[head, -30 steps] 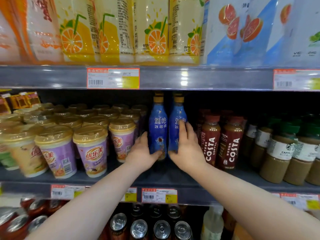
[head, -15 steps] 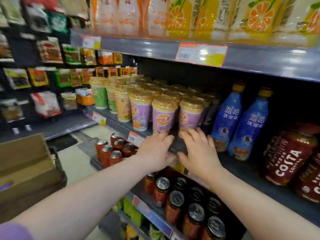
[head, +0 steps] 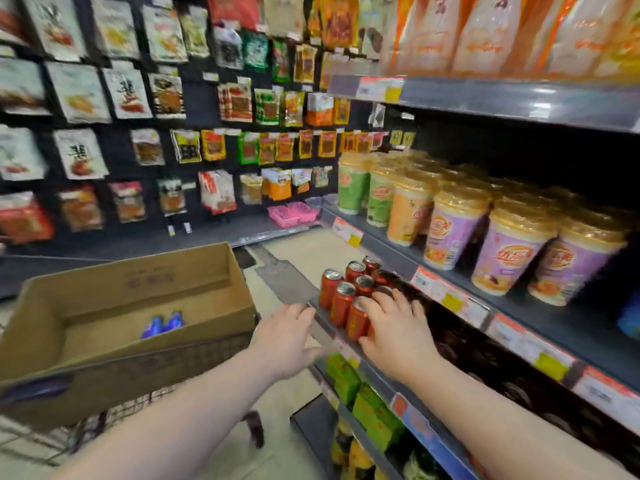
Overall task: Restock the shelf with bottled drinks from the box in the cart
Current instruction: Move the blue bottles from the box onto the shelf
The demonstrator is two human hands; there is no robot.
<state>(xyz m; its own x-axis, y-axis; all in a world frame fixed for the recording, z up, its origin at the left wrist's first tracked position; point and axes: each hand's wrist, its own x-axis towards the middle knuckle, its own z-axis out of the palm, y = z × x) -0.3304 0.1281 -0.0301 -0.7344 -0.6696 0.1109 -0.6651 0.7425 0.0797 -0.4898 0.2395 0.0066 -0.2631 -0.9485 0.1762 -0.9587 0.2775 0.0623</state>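
Observation:
An open cardboard box (head: 114, 306) sits in the cart (head: 166, 368) at the lower left. Two blue bottled drinks (head: 162, 325) lie at its bottom. My left hand (head: 287, 337) hovers empty with relaxed fingers between the box and the shelf (head: 571, 327). To its right, my right hand (head: 394, 327) is spread and empty in front of the red cans (head: 341, 296). A sliver of a blue bottle (head: 630, 317) on the middle shelf shows at the right edge.
Rows of purple, orange and green lidded cups (head: 450, 230) fill the middle shelf. Green cartons (head: 346, 379) stand on a lower shelf. Hanging snack packets (head: 138, 98) cover the far wall. Pink baskets (head: 294, 214) sit in the corner.
Both hands let go of the two blue bottles on the shelf and drew back, down and left. My view swung left, bringing the cart and box into sight.

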